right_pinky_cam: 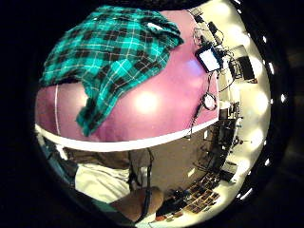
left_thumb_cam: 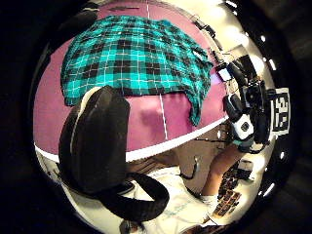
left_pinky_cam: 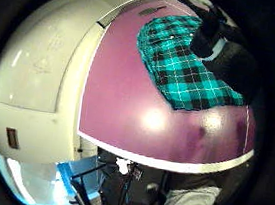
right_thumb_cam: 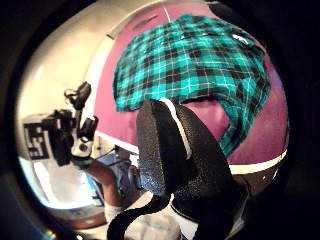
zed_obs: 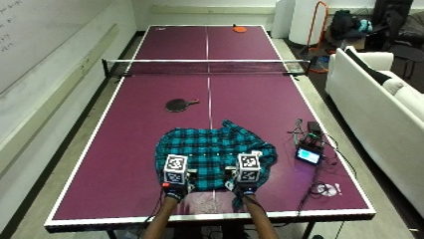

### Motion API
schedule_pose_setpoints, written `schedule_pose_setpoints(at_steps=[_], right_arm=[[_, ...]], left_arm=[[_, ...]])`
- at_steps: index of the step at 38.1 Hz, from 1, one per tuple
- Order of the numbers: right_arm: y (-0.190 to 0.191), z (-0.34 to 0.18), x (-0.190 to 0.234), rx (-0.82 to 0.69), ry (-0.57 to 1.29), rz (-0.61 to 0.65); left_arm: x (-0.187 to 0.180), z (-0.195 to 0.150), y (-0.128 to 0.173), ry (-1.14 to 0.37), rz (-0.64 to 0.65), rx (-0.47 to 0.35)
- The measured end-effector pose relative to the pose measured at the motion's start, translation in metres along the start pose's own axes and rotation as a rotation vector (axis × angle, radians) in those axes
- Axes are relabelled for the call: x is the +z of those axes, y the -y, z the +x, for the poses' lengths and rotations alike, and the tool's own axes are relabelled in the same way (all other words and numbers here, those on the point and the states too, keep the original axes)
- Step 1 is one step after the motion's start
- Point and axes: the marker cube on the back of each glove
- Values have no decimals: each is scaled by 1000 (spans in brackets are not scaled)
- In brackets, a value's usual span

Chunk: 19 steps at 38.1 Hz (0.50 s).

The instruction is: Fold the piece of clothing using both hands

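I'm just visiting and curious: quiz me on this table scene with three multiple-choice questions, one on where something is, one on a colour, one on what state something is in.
1. Where does the black paddle lie?
A. Between the net and the shirt
B. On the shirt
C. On the floor

2. What colour is the shirt?
A. Plain red
B. Teal and black plaid
C. White

3. How is the shirt lying?
A. Hung on the net
B. Rolled into a ball
C. Spread on the table, rumpled

Answers: 1 A, the paddle rests on bare table before the net. 2 B, the plaid shows clearly. 3 C, it lies opened out with wrinkles.
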Motion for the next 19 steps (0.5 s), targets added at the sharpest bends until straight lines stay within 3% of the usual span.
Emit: schedule_pose_setpoints(at_steps=[19], right_arm=[[-15, 6, -18, 2, -17, -11]], left_arm=[[-9, 6, -5, -30, 0, 24]])
